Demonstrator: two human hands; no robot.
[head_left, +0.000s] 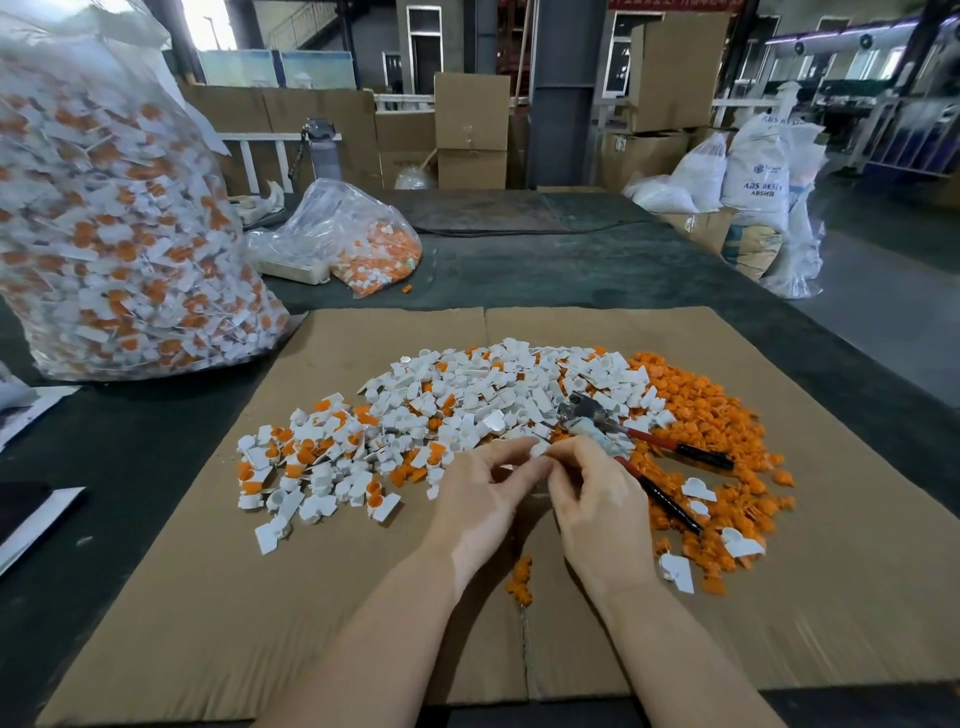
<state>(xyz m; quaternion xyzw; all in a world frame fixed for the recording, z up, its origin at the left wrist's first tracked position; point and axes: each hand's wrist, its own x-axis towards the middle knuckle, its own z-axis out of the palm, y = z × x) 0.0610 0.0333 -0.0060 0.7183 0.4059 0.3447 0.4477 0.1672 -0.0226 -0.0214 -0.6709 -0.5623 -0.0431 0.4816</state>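
A flat cardboard sheet (363, 597) carries a heap of white plastic parts (467, 400), a heap of orange parts (706, 410) to the right, and mixed white-and-orange ones (306, 457) to the left. My left hand (483, 499) and my right hand (597, 504) meet at the heap's near edge. Together their fingertips pinch one small white part (537, 448). Pliers (639, 447) with red and black handles lie on the parts just beyond my right hand. A few orange parts (521, 577) lie between my wrists.
A big clear bag (114, 223) full of white-and-orange parts stands at the left. A smaller clear bag (358, 239) lies behind the sheet beside a water bottle (322, 150). Cardboard boxes (470, 130) and white sacks (758, 171) stand past the dark table (571, 260).
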